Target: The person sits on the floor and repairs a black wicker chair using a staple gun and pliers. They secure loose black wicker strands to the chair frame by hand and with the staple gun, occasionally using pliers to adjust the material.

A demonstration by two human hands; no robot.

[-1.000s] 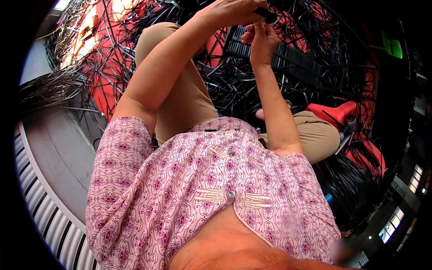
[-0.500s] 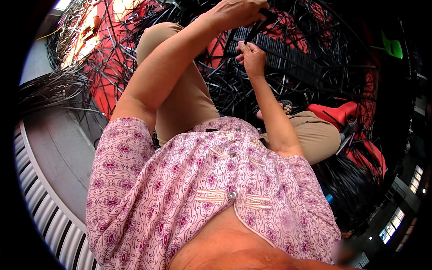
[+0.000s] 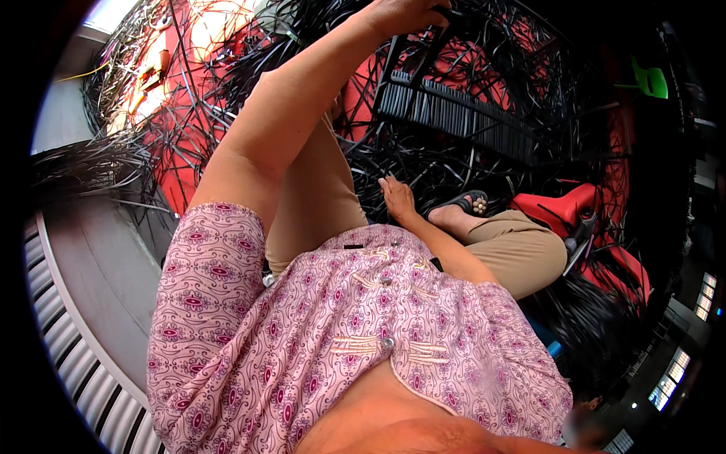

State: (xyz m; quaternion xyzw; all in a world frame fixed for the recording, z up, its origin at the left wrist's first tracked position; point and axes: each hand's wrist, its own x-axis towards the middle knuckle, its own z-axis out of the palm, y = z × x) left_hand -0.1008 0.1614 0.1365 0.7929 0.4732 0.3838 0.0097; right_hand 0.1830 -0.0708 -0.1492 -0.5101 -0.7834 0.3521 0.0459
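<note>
My left hand (image 3: 411,15) is at the top edge of the picture, partly cut off. Its fingers curl in, and whatever they hold is dark and hard to make out. Below it stands a dark frame (image 3: 385,85) with a panel of closely set black flat strips (image 3: 454,115). My right hand (image 3: 398,199) is close to my lap, left of my sandaled foot. The fingers lie close together, pointing away from me over loose black strips (image 3: 370,155). Anything pinched in them is too small to tell.
Tangled black strips cover much of the red floor covering (image 3: 175,151). Strip bundles (image 3: 98,159) lie at the left beside a grey ribbed edge (image 3: 83,344). A red plastic piece (image 3: 560,206) sits beyond my right knee, with a green object (image 3: 650,79) farther off.
My right hand has come down from the dark frame toward my lap. My left hand has risen slightly, farther out of the picture. More of the strip panel shows.
</note>
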